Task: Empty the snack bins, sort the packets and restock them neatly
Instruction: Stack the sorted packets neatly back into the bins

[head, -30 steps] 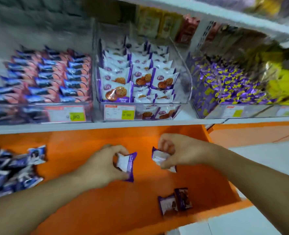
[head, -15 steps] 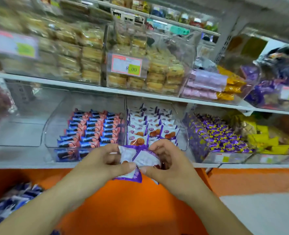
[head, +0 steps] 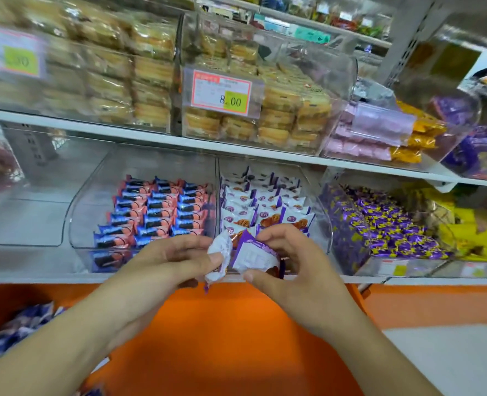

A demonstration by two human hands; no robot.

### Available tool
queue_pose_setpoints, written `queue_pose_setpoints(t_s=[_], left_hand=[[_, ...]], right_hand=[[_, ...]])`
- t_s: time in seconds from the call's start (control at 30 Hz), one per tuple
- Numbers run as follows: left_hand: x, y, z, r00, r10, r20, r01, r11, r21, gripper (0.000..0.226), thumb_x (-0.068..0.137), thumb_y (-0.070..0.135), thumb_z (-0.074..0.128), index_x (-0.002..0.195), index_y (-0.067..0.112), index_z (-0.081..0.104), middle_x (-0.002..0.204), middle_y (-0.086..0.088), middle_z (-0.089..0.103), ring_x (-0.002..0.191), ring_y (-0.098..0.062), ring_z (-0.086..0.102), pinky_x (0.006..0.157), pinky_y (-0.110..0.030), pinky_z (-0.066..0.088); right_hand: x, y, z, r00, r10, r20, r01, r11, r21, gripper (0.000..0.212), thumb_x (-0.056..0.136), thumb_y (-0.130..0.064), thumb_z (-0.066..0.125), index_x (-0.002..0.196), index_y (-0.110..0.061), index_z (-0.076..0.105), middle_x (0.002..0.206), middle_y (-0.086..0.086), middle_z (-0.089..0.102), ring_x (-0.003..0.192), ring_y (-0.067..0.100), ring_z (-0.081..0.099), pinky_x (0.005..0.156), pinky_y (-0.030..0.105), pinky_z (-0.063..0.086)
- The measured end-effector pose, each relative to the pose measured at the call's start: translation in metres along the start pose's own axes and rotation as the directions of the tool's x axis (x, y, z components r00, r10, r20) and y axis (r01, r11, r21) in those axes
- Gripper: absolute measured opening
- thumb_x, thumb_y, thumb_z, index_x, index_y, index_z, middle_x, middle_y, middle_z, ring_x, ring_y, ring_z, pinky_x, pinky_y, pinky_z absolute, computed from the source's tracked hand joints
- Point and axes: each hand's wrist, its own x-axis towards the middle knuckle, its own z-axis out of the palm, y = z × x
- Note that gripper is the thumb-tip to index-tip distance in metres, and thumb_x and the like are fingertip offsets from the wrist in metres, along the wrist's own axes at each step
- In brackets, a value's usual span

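Two white shelves (head: 236, 151) run across the view, one above the other, with an orange ledge (head: 236, 338) below them. The upper shelf carries clear bins of pale yellow cakes (head: 279, 115), one fronted by a price tag (head: 222, 91) reading 8.00, and to the right a bin of pink and orange packets (head: 379, 138). On the lower shelf, a clear bin on the left (head: 30, 195) looks bare inside. Next to it stands a bin of blue-and-pink packets (head: 162, 210) set in tidy rows. Just right of that is the bin of white-and-purple packets (head: 265, 201), also in rows, standing upright and showing round golden biscuits on their fronts. Further right is a bin heaped with small purple-and-yellow sweets (head: 385, 227), then yellow packets (head: 470, 238) at the edge. A loose pile of blue packets (head: 13, 332) lies on the orange ledge at far left, blurred.

Both hands meet in front of the white-and-purple bin, at its front lip. The left hand (head: 162, 270) pinches a crumpled white packet (head: 219, 252) between thumb and fingers. The right hand (head: 290, 270) grips a second white-and-purple packet (head: 253, 257), back side facing the camera, thumb beneath it and fingers curled over the top. The two packets touch each other.
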Motion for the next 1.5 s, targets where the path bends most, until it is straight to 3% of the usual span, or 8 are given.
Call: queue_pose_setpoints(t_s=[0.2, 0.43, 0.6, 0.83, 1.07, 1.17, 1.3, 1.5], left_hand=[[0.001, -0.003, 0.015, 0.998, 0.023, -0.066, -0.025, 0.999, -0.037, 0.054, 0.07, 0.015, 0.09, 0.121, 0.023, 0.071, 0.108, -0.005, 0.076, 0.091, -0.031, 0.078, 0.077, -0.046, 0.064], [-0.006, -0.007, 0.027, 0.982, 0.167, -0.089, -0.158, 0.982, 0.102, 0.037, 0.078, 0.037, 0.082, 0.113, 0.044, 0.072, 0.099, 0.011, 0.077, 0.092, -0.012, 0.075, 0.087, -0.031, 0.058], [-0.009, -0.007, 0.026, 0.978, 0.202, -0.044, -0.196, 0.974, 0.111, 0.036, 0.094, 0.011, 0.072, 0.115, 0.04, 0.07, 0.089, 0.025, 0.076, 0.087, 0.008, 0.071, 0.069, -0.011, 0.053], [-0.006, -0.011, 0.019, 0.957, 0.232, -0.174, -0.205, 0.966, 0.161, 0.056, 0.076, 0.025, 0.089, 0.116, 0.054, 0.061, 0.106, 0.011, 0.073, 0.094, -0.001, 0.071, 0.069, -0.018, 0.056], [-0.005, -0.012, 0.028, 0.98, 0.169, -0.105, -0.166, 0.986, 0.031, 0.03, 0.082, 0.037, 0.087, 0.106, 0.027, 0.073, 0.114, -0.01, 0.072, 0.106, -0.031, 0.073, 0.1, -0.063, 0.052], [-0.007, -0.011, 0.035, 0.994, 0.093, -0.063, -0.101, 0.982, -0.157, 0.018, 0.093, 0.024, 0.071, 0.108, 0.015, 0.075, 0.11, -0.013, 0.077, 0.103, -0.029, 0.075, 0.103, -0.058, 0.053], [-0.009, -0.016, 0.042, 0.987, 0.157, -0.027, -0.158, 0.987, -0.037, 0.036, 0.081, 0.035, 0.087, 0.115, 0.027, 0.075, 0.111, -0.005, 0.076, 0.11, -0.03, 0.072, 0.104, -0.057, 0.052], [-0.011, -0.017, 0.047, 0.983, 0.183, 0.028, -0.182, 0.982, -0.043, 0.032, 0.09, 0.008, 0.073, 0.117, 0.024, 0.074, 0.109, 0.007, 0.079, 0.104, -0.011, 0.074, 0.084, -0.028, 0.062]], right_hand=[[0.004, 0.001, 0.001, 0.981, 0.19, -0.032, -0.162, 0.902, 0.401, 0.006, 0.095, -0.035, 0.075, 0.1, -0.037, 0.074, 0.088, -0.012, 0.074, 0.082, 0.007, 0.064, 0.076, 0.027, 0.046], [0.001, 0.005, 0.017, 0.918, 0.396, -0.005, -0.267, 0.629, 0.73, 0.031, 0.104, -0.022, 0.063, 0.126, 0.0, 0.067, 0.114, 0.017, 0.077, 0.104, 0.031, 0.075, 0.097, 0.054, 0.058], [-0.006, 0.004, 0.012, 0.917, 0.397, 0.034, -0.28, 0.583, 0.763, 0.03, 0.102, -0.02, 0.065, 0.125, -0.001, 0.069, 0.119, 0.018, 0.076, 0.113, 0.033, 0.073, 0.105, 0.059, 0.054], [-0.01, 0.0, 0.0, 0.959, 0.282, 0.035, -0.224, 0.677, 0.701, 0.022, 0.1, -0.002, 0.062, 0.118, -0.004, 0.074, 0.12, 0.019, 0.075, 0.115, 0.035, 0.072, 0.106, 0.059, 0.052], [-0.01, -0.001, 0.005, 0.973, 0.22, -0.07, -0.149, 0.83, 0.537, 0.019, 0.09, -0.011, 0.079, 0.108, -0.014, 0.071, 0.085, -0.001, 0.075, 0.071, 0.02, 0.065, 0.072, 0.04, 0.053], [-0.01, 0.002, 0.01, 0.972, 0.215, -0.1, -0.135, 0.849, 0.511, 0.018, 0.085, -0.018, 0.087, 0.096, -0.022, 0.073, 0.083, -0.003, 0.07, 0.074, 0.015, 0.061, 0.074, 0.035, 0.049], [-0.01, 0.005, 0.017, 0.967, 0.233, -0.1, -0.159, 0.864, 0.478, 0.017, 0.084, -0.019, 0.088, 0.093, -0.026, 0.074, 0.088, -0.003, 0.072, 0.082, 0.011, 0.067, 0.077, 0.031, 0.05], [-0.008, 0.008, 0.015, 0.968, 0.231, 0.098, -0.247, 0.811, 0.53, 0.04, 0.083, -0.029, 0.079, 0.122, -0.02, 0.072, 0.12, 0.002, 0.077, 0.118, 0.023, 0.07, 0.101, 0.042, 0.055]])
